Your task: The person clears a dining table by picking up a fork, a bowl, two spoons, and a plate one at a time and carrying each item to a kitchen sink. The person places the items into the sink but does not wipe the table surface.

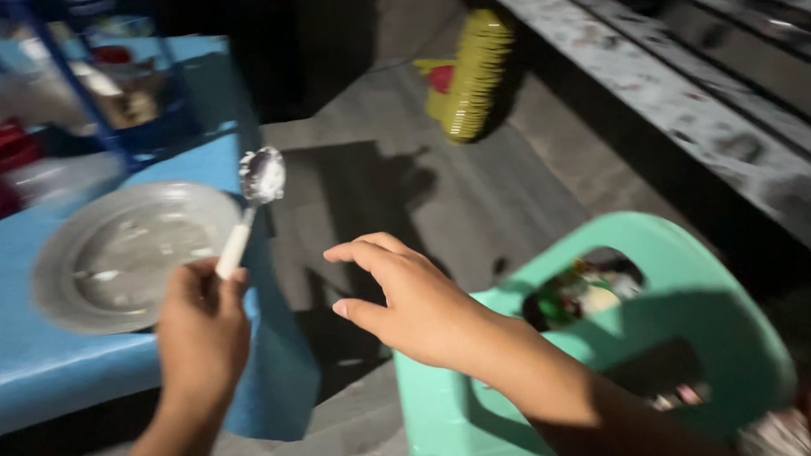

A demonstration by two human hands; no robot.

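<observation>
1. Your left hand [201, 329] sits at about 7 o'clock in the view, fingers curled shut around the white handle of a spoon [252, 206].
2. The spoon points up toward 1 o'clock from your fist; its bowl looks pale and coated with something white, though the blur hides what it is.
3. The spoon's bowl hangs over the right edge of a grey metal plate [123, 256], which lies at 9 o'clock on a blue table [33, 376]. Whether the spoon touches the plate cannot be told.
4. The plate carries a few pale smears and scraps.
5. Your right hand [408, 304] is near the centre of the view, reaching leftward with fingers spread and slightly bent, holding nothing. It hovers over the grey floor [476, 190], between the table's edge and the green stool.
6. The green plastic stool [697, 335] fills the 4 o'clock corner, just beside your right forearm. Through the opening in its seat you can see mixed, colourful litter, too blurred to name.
7. At 12 o'clock, well apart from both hands, a tall stack of yellow items [472, 73] leans on the floor, with something red beside it.
8. At 10 o'clock, a blue frame [105, 122] stands on the table with blurred red and clear containers around it.
9. A pale, worn ledge [689, 110] runs along 2 o'clock.
</observation>
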